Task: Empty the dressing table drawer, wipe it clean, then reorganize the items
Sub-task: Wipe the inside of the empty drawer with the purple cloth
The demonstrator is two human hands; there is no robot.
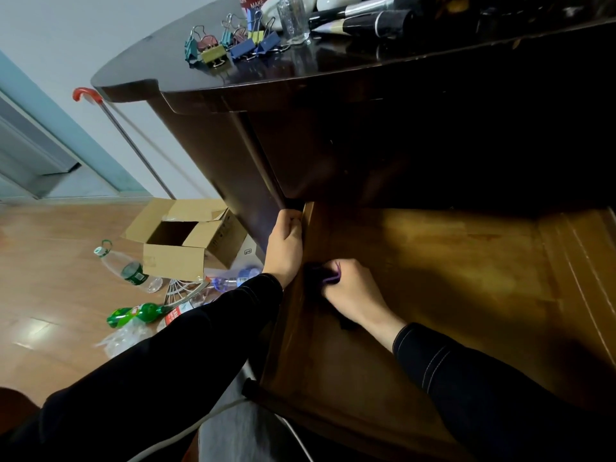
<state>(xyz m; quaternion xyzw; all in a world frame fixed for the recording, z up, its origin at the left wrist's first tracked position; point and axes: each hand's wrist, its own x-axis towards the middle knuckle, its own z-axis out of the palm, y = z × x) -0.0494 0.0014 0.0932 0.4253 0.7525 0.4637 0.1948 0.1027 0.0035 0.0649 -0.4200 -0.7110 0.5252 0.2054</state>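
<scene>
Floorboards [50,261] filled the far left, and a pole with a red hooked handle [133,145] leaned against the wall above them. Lower down lay a clear plastic bottle [128,270] with a green label and a green bottle [136,313], both on their sides, near an open cardboard box [186,241] that stood just beside the dark dressing table [333,71]. On the table's glossy top sat a cluster of coloured binder clips [230,45], with a small clear glass [295,20] to their right and several cosmetic tubes [366,18] lying beyond it. Below the top, the drawer [466,278] was pulled well out, its bare wooden bottom showing with no items on it. The left hand [285,248], in a black sleeve, gripped the drawer's left side wall close to the table's body, fingers curled over the wall's top edge and the back of the hand facing outward. Just to its right, inside the drawer, the right hand [353,291] was clenched in a tight fist around a purple cloth [333,276], of which only a folded edge showed between thumb and fingers. That fist sat low against the drawer's bottom, right beside the left wall, and its shadow hid the exact contact. The two hands were near each other, parted by the wall.
</scene>
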